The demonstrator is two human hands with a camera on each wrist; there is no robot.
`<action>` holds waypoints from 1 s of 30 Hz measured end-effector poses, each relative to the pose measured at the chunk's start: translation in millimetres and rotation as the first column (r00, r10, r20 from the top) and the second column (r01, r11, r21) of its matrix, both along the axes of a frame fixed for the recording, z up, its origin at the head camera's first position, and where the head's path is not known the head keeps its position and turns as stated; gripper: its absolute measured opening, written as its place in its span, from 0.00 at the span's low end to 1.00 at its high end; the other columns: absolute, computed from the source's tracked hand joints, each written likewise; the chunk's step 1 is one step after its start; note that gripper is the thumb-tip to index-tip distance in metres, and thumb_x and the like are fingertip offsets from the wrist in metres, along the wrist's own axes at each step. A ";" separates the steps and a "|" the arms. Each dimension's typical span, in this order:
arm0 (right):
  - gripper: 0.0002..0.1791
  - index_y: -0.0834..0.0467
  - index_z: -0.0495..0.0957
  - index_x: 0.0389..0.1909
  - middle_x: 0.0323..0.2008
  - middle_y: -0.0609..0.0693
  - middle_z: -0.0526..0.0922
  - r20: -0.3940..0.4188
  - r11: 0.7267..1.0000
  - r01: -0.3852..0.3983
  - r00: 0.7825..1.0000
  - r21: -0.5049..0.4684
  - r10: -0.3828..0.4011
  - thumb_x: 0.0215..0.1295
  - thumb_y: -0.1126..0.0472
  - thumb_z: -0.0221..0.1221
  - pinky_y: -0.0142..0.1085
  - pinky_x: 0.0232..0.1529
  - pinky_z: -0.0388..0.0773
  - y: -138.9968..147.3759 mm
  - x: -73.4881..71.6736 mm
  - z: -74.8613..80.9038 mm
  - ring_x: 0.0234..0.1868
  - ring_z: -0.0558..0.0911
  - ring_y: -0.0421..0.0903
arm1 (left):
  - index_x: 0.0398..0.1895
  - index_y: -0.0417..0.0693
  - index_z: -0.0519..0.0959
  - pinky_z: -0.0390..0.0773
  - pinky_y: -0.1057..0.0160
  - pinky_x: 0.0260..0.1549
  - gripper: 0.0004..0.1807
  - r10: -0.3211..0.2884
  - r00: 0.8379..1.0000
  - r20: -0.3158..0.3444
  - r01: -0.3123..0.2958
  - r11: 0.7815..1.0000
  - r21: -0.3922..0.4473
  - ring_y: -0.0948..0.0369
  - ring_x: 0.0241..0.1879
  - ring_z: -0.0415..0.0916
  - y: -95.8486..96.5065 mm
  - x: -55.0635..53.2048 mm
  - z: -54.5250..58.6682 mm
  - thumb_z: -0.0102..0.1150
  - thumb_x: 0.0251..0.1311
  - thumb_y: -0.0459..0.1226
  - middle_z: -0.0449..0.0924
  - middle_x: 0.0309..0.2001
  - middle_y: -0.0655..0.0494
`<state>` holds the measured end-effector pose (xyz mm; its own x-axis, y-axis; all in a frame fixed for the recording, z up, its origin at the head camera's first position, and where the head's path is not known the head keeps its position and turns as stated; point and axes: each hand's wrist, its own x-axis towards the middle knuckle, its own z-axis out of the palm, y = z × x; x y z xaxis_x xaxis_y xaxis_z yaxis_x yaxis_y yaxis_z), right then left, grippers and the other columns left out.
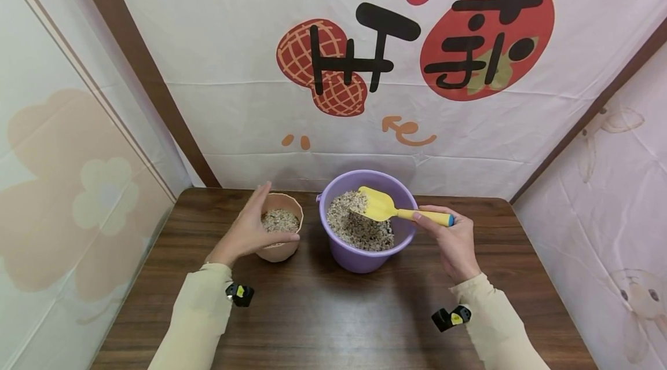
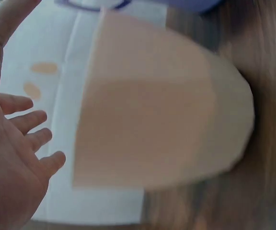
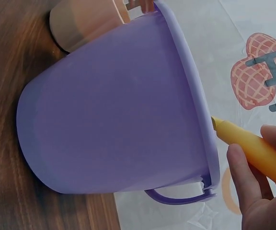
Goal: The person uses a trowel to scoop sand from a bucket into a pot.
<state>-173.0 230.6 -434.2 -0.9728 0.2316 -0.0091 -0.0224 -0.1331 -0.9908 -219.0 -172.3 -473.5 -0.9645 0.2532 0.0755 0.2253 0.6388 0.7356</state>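
Note:
My right hand (image 1: 454, 241) grips the yellow handle of a small trowel (image 1: 380, 205), which has a blue end. Its blade lies inside a purple bucket (image 1: 359, 260), with some coarse, speckled grainy mix (image 1: 365, 231) on and around it. In the right wrist view, the fingers (image 3: 243, 177) curl round the handle just beyond the bucket's rim. To the left stands a peach-coloured plant pot (image 1: 278, 253) holding similar grains (image 1: 281, 220). My left hand (image 1: 255, 230) is spread at the pot's rim, thumb and fingers apart; the left wrist view shows its fingers (image 2: 32, 124) extended without gripping the pot.
Pot and bucket stand side by side on a dark wooden table (image 1: 323, 323), near its back edge. Behind it hangs a white printed cloth (image 1: 239, 98). More printed cloth covers the left and right sides. The bucket's handle (image 3: 176, 199) hangs at its side.

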 end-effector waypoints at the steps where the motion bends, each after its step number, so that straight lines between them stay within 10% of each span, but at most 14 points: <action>1: 0.28 0.81 0.76 0.53 0.37 0.54 0.88 0.000 1.000 -0.001 1.000 0.001 0.001 0.56 0.69 0.74 0.36 0.41 0.85 -0.1 0.1 0.3 0.36 0.88 0.44 | 0.84 0.56 0.38 0.52 0.32 0.69 0.77 0.014 1.000 0.011 -0.014 1.000 0.003 0.46 0.80 0.35 -5.3 1.3 -2.8 0.80 0.36 0.65 0.35 0.82 0.49; 14: 0.26 0.79 0.78 0.52 0.40 0.58 0.87 -0.004 1.000 -0.015 1.000 0.002 0.015 0.56 0.68 0.75 0.38 0.42 0.85 -1.8 0.8 4.2 0.37 0.88 0.45 | 0.82 0.39 0.38 0.53 0.31 0.68 0.78 0.074 0.997 0.037 -0.073 0.997 -0.012 0.38 0.78 0.38 -37.4 10.7 -32.9 0.82 0.39 0.60 0.38 0.81 0.38; 30: 0.24 0.78 0.79 0.51 0.40 0.57 0.87 -0.067 0.998 -0.063 0.996 -0.026 0.061 0.56 0.70 0.73 0.41 0.46 0.85 -27.2 -1.7 26.4 0.38 0.88 0.46 | 0.82 0.43 0.40 0.54 0.32 0.68 0.77 0.098 0.993 0.063 -0.100 0.995 0.025 0.39 0.77 0.42 -39.1 9.0 -43.1 0.83 0.37 0.60 0.40 0.81 0.41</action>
<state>-174.7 203.5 -407.8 -0.9839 0.1716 0.0503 -0.0789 -0.1641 -0.9833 -210.0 -211.5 -516.6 -0.9878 0.1546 0.0213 0.1157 0.6343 0.7643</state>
